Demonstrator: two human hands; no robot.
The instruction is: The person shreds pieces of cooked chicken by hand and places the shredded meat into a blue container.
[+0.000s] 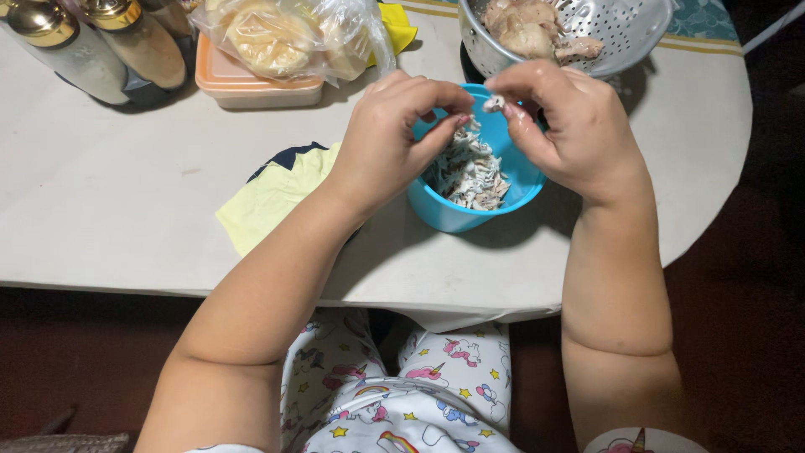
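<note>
A small pale scrap of cooked meat [493,103] is pinched at the fingertips of the right hand [563,134], thumb and forefinger pressed together on it, in the upper middle of the frame. The left hand [394,138] sits just beside it, its fingers curled and its fingertips drawn close toward the same scrap; whether they actually touch the piece I cannot tell (the knuckles hide the contact). Both hands are about equally near, meeting tip to tip.

The scrap hangs directly above the blue bowl [444,214], which stands at the centre of the frame, tilted a little toward the lower right, and holds a heap of shredded meat [471,172]. So the drop path is straight down, with the bowl's mouth under the pinch.

Further out: a metal colander [625,29] with larger meat pieces lies at the upper right, just behind the bowl. A yellow cloth [272,193] lies left of the bowl on the white table [109,201]. An orange-lidded container [251,80] under bagged bread occupies the upper left, beside gold-capped bottles [75,46].
</note>
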